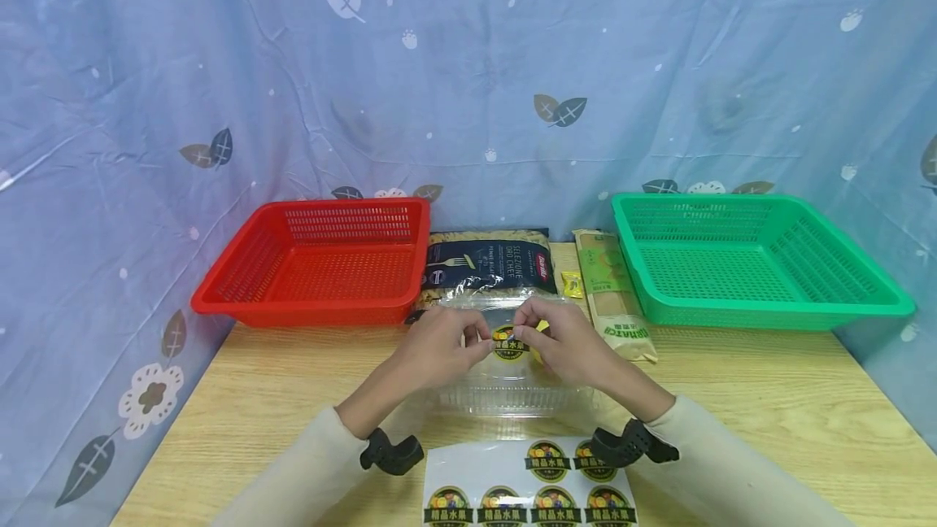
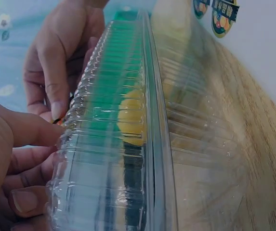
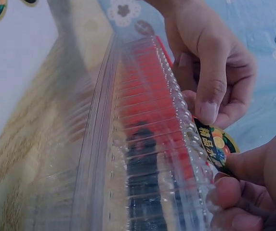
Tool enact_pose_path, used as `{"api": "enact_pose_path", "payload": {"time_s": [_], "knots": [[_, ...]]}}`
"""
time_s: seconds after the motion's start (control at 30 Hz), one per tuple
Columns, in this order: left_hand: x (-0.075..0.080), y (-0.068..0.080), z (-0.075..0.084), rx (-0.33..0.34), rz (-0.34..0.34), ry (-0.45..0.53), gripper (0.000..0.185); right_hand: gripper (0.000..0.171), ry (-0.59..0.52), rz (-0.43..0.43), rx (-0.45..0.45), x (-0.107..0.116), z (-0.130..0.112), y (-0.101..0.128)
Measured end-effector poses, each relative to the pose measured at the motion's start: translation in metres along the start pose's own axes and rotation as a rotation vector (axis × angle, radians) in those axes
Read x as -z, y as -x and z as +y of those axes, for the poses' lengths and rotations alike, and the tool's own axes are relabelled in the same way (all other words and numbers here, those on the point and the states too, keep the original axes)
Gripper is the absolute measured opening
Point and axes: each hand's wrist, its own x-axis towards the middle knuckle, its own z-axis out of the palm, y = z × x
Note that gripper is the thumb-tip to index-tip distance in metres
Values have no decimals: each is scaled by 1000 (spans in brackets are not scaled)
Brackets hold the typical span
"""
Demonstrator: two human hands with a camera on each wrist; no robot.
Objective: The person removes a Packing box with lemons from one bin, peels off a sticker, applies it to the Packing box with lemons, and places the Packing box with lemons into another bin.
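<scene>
A round black-and-gold fruit sticker [image 1: 510,346] is held over the lid of a clear plastic clamshell container [image 1: 505,401]. My left hand [image 1: 445,346] pinches the sticker's left edge between thumb and finger. On the opposite edge, my right hand [image 1: 562,337] pinches it the same way. In the right wrist view the sticker [image 3: 215,147] stands tilted up, its lower edge close to the ridged lid. Through the container wall a yellow round thing [image 2: 131,118] shows in the left wrist view.
A white sheet of matching stickers [image 1: 476,466] lies in front of the container. Behind it are a penne pasta bag [image 1: 490,263], a small yellow packet [image 1: 573,284] and a long green-and-tan packet [image 1: 611,291]. A red basket [image 1: 307,311] stands left, a green basket [image 1: 776,315] right.
</scene>
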Motion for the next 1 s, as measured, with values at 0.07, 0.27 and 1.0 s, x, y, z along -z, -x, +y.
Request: {"api": "enact_pose_path", "payload": {"time_s": [0.07, 0.27, 1.0], "knots": [[-1, -1, -1, 7, -4, -7, 10, 6, 17, 4, 3, 0, 2, -1], [-4, -3, -1, 19, -5, -26, 12, 4, 117, 28, 50, -3, 7, -3], [-10, -5, -1, 51, -11, -98, 11, 24, 321, 63, 34, -12, 7, -6]]}}
